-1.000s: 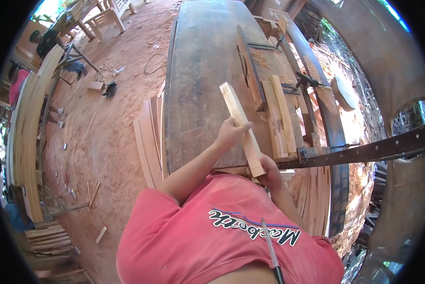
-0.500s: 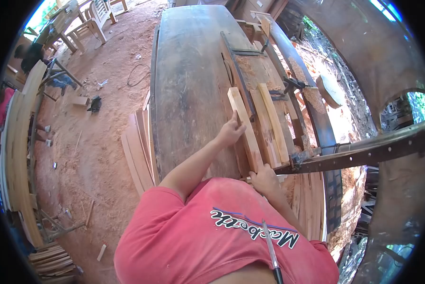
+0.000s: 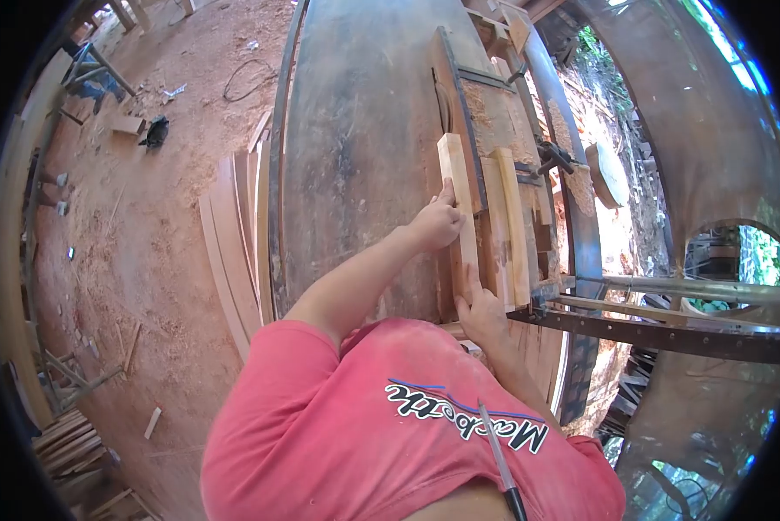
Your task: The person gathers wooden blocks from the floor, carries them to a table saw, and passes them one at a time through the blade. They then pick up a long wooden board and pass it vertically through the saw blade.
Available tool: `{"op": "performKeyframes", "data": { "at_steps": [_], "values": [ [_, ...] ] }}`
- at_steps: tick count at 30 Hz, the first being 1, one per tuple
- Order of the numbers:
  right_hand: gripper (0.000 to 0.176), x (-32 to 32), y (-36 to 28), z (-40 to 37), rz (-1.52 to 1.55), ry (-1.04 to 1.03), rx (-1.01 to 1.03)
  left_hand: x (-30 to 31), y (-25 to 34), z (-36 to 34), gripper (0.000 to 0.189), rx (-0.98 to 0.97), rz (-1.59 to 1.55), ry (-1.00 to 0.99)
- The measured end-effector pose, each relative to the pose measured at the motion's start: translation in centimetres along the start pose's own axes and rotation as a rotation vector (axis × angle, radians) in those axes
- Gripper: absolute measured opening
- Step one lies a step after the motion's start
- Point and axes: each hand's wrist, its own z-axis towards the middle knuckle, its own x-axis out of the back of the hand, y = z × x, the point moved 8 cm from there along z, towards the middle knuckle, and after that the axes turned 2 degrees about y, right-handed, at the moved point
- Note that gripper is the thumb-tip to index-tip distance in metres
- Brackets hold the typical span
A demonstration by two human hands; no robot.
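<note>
A pale squared wooden strip point(image 3: 456, 165) lies lengthwise along the right part of a dark workbench point(image 3: 347, 156). My left hand point(image 3: 439, 222) grips the strip's left side around its middle, with the index finger stretched along the wood. Nearer my body, my right hand point(image 3: 485, 314) holds the strip's close end, its index finger pointing forward on top. To the right of the strip, another pale wooden piece point(image 3: 513, 230) rests beside a dark metal bar point(image 3: 461, 104). My palms and the undersides of my fingers are hidden.
Sawdust covers parts of the bench's right side, near a dark clamp-like fitting point(image 3: 553, 158). A perforated metal beam point(image 3: 668, 337) juts out to the right. Long boards point(image 3: 229, 243) lean at the bench's left edge. Scraps lie on the reddish floor point(image 3: 147, 260).
The camera view has shifted, so the bench and floor sit differently in the picture. Both hands keep their hold on the wooden strip, which shows little movement against the bench.
</note>
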Motion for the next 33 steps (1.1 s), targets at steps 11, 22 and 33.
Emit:
{"op": "performKeyframes", "data": {
  "at_steps": [11,22,33],
  "values": [
    [0.072,0.5,-0.5,1.6,-0.017,-0.013,-0.040,0.4,-0.3,1.4,0.031,0.006,0.028,-0.017],
    [0.072,0.7,-0.5,2.4,-0.019,-0.056,-0.095,1.2,-0.1,2.3,0.032,0.033,0.066,-0.047],
    [0.073,1.2,-0.9,3.2,-0.030,-0.107,-0.170,1.2,-0.8,3.1,0.033,0.027,0.079,-0.034]
  ]
}}
